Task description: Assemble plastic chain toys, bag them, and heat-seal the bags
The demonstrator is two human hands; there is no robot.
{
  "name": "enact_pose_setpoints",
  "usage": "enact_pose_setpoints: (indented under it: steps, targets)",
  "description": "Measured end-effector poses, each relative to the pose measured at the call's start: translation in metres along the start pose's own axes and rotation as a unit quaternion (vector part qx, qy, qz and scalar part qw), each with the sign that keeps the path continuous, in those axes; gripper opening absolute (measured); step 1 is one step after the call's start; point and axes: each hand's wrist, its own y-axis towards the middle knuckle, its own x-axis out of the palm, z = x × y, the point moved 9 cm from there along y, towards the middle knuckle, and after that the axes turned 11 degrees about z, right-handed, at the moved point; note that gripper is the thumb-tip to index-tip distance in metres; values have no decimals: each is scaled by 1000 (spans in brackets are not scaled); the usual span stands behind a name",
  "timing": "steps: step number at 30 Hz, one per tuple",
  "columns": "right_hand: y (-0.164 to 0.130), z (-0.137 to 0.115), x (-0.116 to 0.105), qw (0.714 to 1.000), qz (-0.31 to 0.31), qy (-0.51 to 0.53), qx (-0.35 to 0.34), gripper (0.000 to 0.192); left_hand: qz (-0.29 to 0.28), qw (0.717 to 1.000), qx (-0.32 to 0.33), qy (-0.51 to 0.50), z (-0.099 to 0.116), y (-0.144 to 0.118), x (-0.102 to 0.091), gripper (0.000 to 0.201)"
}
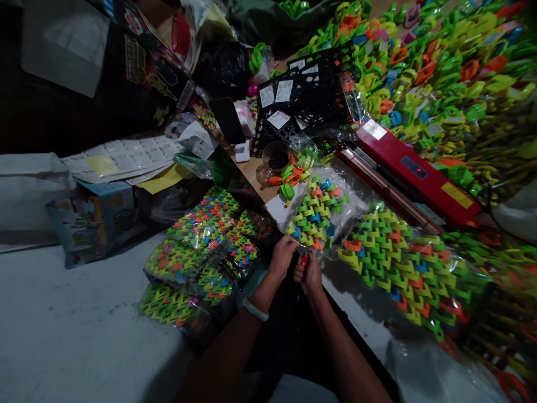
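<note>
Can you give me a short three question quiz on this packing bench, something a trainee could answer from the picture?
1. True or false: the left hand and the right hand are both at the near edge of a clear bag of colourful interlocked pieces.
2. Which wrist wears the pale bracelet?
A. left
B. right
C. neither
3. Fill in: the long red machine lies on the bench just beyond the filled ____.

Key
1. True; the right hand also pinches something small and red.
2. A
3. bags
</note>
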Motion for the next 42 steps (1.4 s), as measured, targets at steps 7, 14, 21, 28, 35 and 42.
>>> enact_pose_setpoints:
  steps: [7,14,21,28,35,42]
  targets:
    - [4,-7,-1,1000,20,6,-10,42,-9,1000,2,-3,1,1,1,14]
    - [1,-7,2,999,-3,35,4,44,-6,1000,0,9,-1,2,1,13]
    - [-5,2,15,993,-80,57,68,50,8,999,8,38,-3,4,1,11]
    - [3,-2,18,993,-80,53,71,37,13,997,6,76,-4,8,-1,9]
    - [3,5,18,992,-92,42,80,39,21,993,16,111,-1,10,-3,7]
    - [-1,12,19,986,-128,55,97,50,16,992,18,123,1,8,-2,8]
